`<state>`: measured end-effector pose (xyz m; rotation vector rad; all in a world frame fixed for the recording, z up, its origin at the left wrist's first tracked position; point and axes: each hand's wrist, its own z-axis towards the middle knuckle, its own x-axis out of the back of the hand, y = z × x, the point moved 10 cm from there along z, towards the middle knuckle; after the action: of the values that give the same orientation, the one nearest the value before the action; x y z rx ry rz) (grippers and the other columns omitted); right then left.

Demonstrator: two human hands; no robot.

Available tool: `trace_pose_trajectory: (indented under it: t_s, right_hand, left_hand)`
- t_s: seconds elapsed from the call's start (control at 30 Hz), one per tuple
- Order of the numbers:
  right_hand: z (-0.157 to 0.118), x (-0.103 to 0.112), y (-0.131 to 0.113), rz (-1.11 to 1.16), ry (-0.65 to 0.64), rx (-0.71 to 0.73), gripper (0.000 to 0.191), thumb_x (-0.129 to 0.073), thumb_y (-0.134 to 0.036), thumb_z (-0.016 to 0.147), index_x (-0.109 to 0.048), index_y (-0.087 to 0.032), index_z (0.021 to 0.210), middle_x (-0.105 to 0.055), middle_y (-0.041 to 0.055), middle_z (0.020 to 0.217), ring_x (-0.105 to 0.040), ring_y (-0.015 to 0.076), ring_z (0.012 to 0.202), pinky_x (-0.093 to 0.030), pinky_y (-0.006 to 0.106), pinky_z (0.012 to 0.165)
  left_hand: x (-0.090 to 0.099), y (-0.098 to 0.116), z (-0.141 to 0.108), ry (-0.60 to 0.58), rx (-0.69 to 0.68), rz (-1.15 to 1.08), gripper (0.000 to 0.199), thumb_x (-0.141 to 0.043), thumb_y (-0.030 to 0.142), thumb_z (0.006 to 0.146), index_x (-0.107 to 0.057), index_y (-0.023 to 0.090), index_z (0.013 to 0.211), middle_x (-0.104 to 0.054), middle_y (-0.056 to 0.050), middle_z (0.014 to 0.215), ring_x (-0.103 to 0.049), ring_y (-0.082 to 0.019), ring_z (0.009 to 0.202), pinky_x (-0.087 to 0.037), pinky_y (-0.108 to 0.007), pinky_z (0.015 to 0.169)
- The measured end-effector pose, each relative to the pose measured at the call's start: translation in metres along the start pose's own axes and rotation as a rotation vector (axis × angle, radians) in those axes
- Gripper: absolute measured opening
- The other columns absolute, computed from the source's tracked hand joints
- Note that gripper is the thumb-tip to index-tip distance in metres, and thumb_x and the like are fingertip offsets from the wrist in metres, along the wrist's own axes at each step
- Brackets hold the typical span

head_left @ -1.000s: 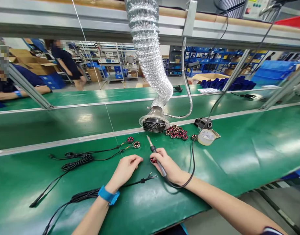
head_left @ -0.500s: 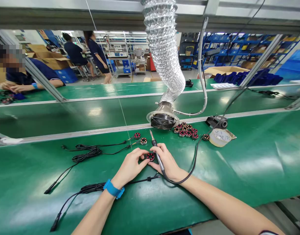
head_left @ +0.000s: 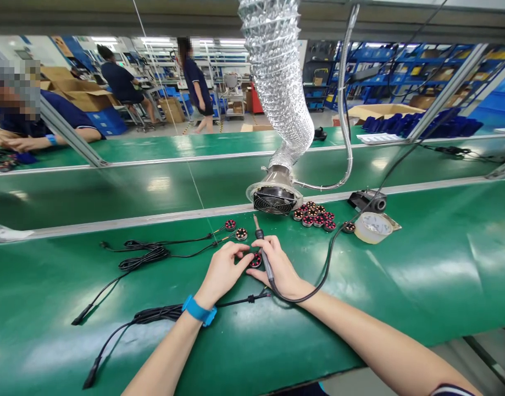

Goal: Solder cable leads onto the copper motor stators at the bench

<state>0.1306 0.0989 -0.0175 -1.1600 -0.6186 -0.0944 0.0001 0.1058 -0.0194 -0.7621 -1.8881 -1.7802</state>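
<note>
Between my two hands, a small round motor stator [head_left: 256,260] with red windings sits at the green tabletop. My left hand [head_left: 224,270], with a blue wrist strap [head_left: 198,311], has its thumb and fingers closed at the stator's left edge. My right hand [head_left: 284,272] grips a soldering iron [head_left: 267,265], its tip pointing away from me and up, apart from the stator. The right thumb reaches toward the stator's near side; whether it touches is unclear. Just below my hands lies the stripped end of a black cable [head_left: 252,299].
Two stators [head_left: 241,234] with coiled cables [head_left: 147,256] attached lie to the left. Several more stators [head_left: 318,214] are grouped under the fume duct [head_left: 272,192]. A translucent tub [head_left: 373,228] and a black holder [head_left: 367,201] stand right. Co-workers are beyond the bench.
The stator has shifted slightly right and away from me, and my left fingers have loosened a little around it. The iron stays in my right hand. A person behind has walked right.
</note>
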Motion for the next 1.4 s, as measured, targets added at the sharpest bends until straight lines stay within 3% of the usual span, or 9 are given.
trace_pose_trajectory:
  t_s: [0.1, 0.23, 0.47, 0.57, 0.67, 0.87, 1.07, 1.27, 1.4]
  right_hand:
    - [0.0, -0.001, -0.003, 0.055, 0.014, 0.036, 0.052, -0.067, -0.01, 0.078, -0.046, -0.025, 0.123, -0.042, 0.0052, 0.113, -0.056, 0.0164, 0.095, -0.051, 0.032, 0.088]
    - [0.0, -0.004, -0.008, 0.064, -0.043, 0.083, 0.061, -0.061, -0.003, 0.072, -0.045, -0.024, 0.126, -0.042, 0.0059, 0.115, -0.055, 0.0171, 0.098, -0.051, 0.032, 0.088]
    - [-0.001, -0.004, -0.005, 0.079, -0.073, 0.023, 0.055, -0.07, -0.015, 0.078, -0.045, -0.026, 0.125, -0.042, 0.0056, 0.114, -0.054, 0.0177, 0.096, -0.051, 0.034, 0.088]
    - [-0.001, -0.005, -0.005, 0.085, -0.087, 0.03, 0.053, -0.066, -0.011, 0.078, -0.046, -0.026, 0.125, -0.042, 0.0056, 0.116, -0.054, 0.0168, 0.096, -0.051, 0.033, 0.089]
    - [0.0, -0.006, -0.008, 0.082, -0.105, 0.051, 0.054, -0.065, -0.008, 0.077, -0.047, -0.025, 0.125, -0.042, 0.0056, 0.115, -0.054, 0.0164, 0.095, -0.051, 0.032, 0.087]
    - [-0.001, -0.002, -0.006, 0.15, -0.096, 0.049, 0.058, -0.066, -0.009, 0.078, -0.045, -0.026, 0.129, -0.043, 0.0051, 0.117, -0.056, 0.0153, 0.096, -0.051, 0.033, 0.092]
    - [-0.001, -0.001, -0.005, 0.223, -0.096, 0.05, 0.059, -0.069, -0.011, 0.08, -0.043, -0.028, 0.13, -0.041, 0.0051, 0.12, -0.058, 0.0152, 0.103, -0.05, 0.033, 0.097]
    - [-0.002, -0.003, -0.004, 0.181, -0.113, 0.041, 0.057, -0.067, -0.009, 0.08, -0.044, -0.027, 0.129, -0.042, 0.0052, 0.121, -0.058, 0.0146, 0.099, -0.052, 0.033, 0.094]
    - [-0.002, -0.001, -0.002, 0.224, -0.094, 0.037, 0.055, -0.067, -0.01, 0.082, -0.045, -0.028, 0.129, -0.042, 0.005, 0.12, -0.06, 0.0144, 0.099, -0.053, 0.034, 0.094]
  left_hand:
    - [-0.011, 0.001, 0.005, -0.032, 0.006, -0.042, 0.024, -0.061, 0.038, 0.081, -0.074, 0.02, 0.091, -0.063, -0.002, 0.08, -0.054, -0.014, 0.068, -0.04, -0.026, 0.064]
    - [-0.013, -0.006, 0.006, -0.04, 0.068, -0.112, 0.024, -0.06, 0.04, 0.079, -0.069, 0.018, 0.072, -0.066, -0.002, 0.072, -0.054, -0.015, 0.066, -0.038, -0.026, 0.063]
    - [-0.013, -0.011, 0.004, -0.067, 0.125, -0.096, 0.03, -0.053, 0.044, 0.08, -0.065, 0.018, 0.072, -0.065, -0.003, 0.07, -0.055, -0.017, 0.067, -0.037, -0.027, 0.063]
    - [-0.012, -0.007, 0.005, -0.068, 0.092, -0.057, 0.032, -0.05, 0.045, 0.082, -0.065, 0.017, 0.073, -0.063, -0.003, 0.069, -0.052, -0.016, 0.066, -0.036, -0.027, 0.063]
    - [-0.013, -0.011, 0.006, -0.092, 0.136, -0.165, 0.036, -0.052, 0.049, 0.081, -0.064, 0.015, 0.074, -0.063, -0.003, 0.071, -0.052, -0.016, 0.067, -0.037, -0.027, 0.064]
    - [0.008, -0.024, 0.0, 0.006, 0.236, -0.33, 0.041, -0.061, 0.055, 0.075, -0.065, 0.014, 0.075, -0.064, -0.004, 0.073, -0.054, -0.016, 0.069, -0.041, -0.027, 0.067]
    - [-0.003, -0.021, -0.007, -0.173, 0.227, -0.205, 0.042, -0.067, 0.055, 0.069, -0.071, 0.015, 0.081, -0.07, -0.006, 0.078, -0.056, -0.018, 0.068, -0.04, -0.028, 0.064]
    - [-0.008, -0.017, -0.005, -0.173, 0.273, -0.332, 0.037, -0.068, 0.052, 0.067, -0.067, 0.015, 0.07, -0.068, -0.004, 0.072, -0.057, -0.017, 0.069, -0.043, -0.028, 0.067]
    - [-0.003, -0.02, -0.009, -0.164, 0.364, -0.463, 0.044, -0.072, 0.055, 0.065, -0.068, 0.013, 0.077, -0.061, -0.001, 0.067, -0.038, -0.007, 0.05, -0.026, -0.022, 0.047]
